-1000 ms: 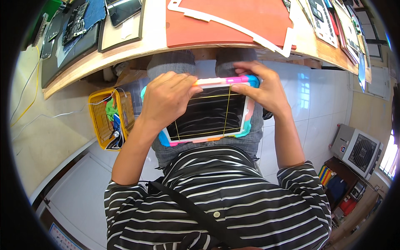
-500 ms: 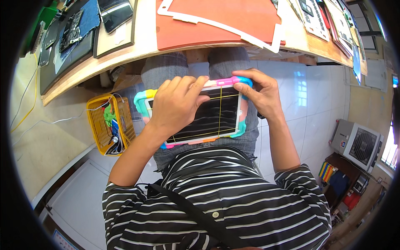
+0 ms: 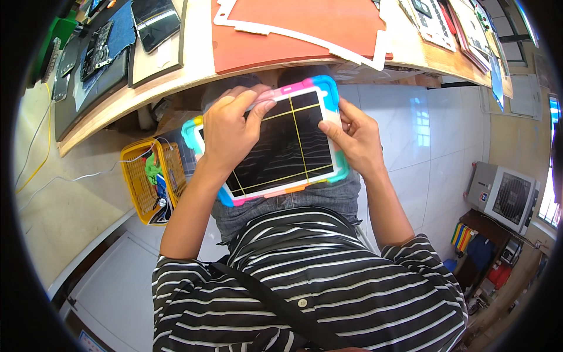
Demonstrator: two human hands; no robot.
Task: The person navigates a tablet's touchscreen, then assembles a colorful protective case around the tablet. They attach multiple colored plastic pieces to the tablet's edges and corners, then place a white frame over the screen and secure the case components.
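Observation:
Over my lap lies a white-framed tablet (image 3: 280, 154) with a dark, reflective screen, tilted with its right end higher. A multicoloured bumper case (image 3: 339, 170) in teal, blue, pink and yellow surrounds its edges. Thin yellow bands (image 3: 299, 136) cross the screen lengthwise and crosswise. My left hand (image 3: 230, 130) is closed over the upper left edge, its thumb by the screen and its fingertips blurred at the rim. At the right edge my right hand (image 3: 359, 136) grips the tablet, thumb on the front and fingers behind the case.
Ahead is a wooden workbench (image 3: 202, 58) with a red mat (image 3: 305, 41), and a white frame piece (image 3: 305, 41) lies on it. Phones and parts crowd its left end. A yellow basket (image 3: 136, 186) with cables stands on the floor at left; an air cooler (image 3: 507, 196) is at right.
The tablet's right end has risen, leaving it more tilted. My right hand has shifted from the upper right corner down to the right edge; my left hand has moved left along the top edge.

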